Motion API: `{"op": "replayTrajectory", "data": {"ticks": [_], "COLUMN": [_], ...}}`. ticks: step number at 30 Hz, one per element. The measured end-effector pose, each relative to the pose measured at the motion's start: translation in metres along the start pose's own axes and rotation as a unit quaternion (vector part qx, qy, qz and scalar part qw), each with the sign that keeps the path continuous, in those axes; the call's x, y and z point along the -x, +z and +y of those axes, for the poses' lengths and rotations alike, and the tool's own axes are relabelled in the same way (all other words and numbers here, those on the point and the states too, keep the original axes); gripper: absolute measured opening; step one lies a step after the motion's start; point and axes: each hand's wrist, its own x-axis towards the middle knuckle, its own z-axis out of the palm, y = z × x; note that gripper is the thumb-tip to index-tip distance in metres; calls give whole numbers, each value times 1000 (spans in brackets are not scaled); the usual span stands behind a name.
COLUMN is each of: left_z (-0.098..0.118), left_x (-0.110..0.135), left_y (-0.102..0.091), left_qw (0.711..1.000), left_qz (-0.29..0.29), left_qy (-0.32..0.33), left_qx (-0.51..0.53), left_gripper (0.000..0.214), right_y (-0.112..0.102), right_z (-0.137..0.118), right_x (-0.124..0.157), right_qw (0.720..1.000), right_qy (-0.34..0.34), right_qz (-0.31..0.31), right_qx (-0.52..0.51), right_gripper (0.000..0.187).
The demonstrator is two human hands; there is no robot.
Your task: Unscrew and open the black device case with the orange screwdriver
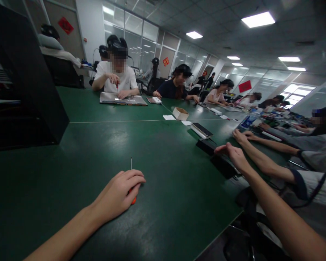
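Screwdriver (pixel 133 200) is lying within curled left hand (pixel 125 186), possibly rolling away if fingers loosen; right hand (pixel 235 156) is hovering apart near black object (pixel 223 167), hold unclear.

The left hand (pixel 125 188) is holding a screwdriver (pixel 133 201) on the green table (pixel 111 145). The right hand (pixel 235 156) is hovering near a black object (pixel 223 166) by the table's edge, while opposite, a person (pixel 129 79) in white is holding a red tool (pixel 117 86) over a flat panel (pixel 107 97).
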Motion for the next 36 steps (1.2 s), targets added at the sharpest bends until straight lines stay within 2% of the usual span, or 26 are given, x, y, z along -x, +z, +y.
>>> {"op": "replayTrajectory", "data": {"ticks": [3,8,11,15,22,36], "left_z": [0,1,0,-2,-4,8], "left_x": [0,0,0,2,5,4], "left_y": [0,-1,1,4,6,2], "left_qw": [1000,1000,1000,1000,1000,999], "left_qz": [-4,-14,-18,-11,-18,-49], "left_qy": [-1,-4,-8,-13,-15,-4], "left_qx": [-1,-1,3,9,2,-20], "left_gripper": [30,30,30,29,30,25], "right_y": [-2,8,13,14,20,22], "right_z": [4,2,1,3,8,4], "right_x": [-3,-2,0,-1,-10,-10], "right_qw": [999,993,988,982,974,968], "right_qy": [-11,-52,-65,-78,-100,-116], "right_qz": [35,-1,-2,-9,-60,-74], "right_qx": [34,109,143,172,196,208], "right_gripper": [72,56,52,53,59,61]}}
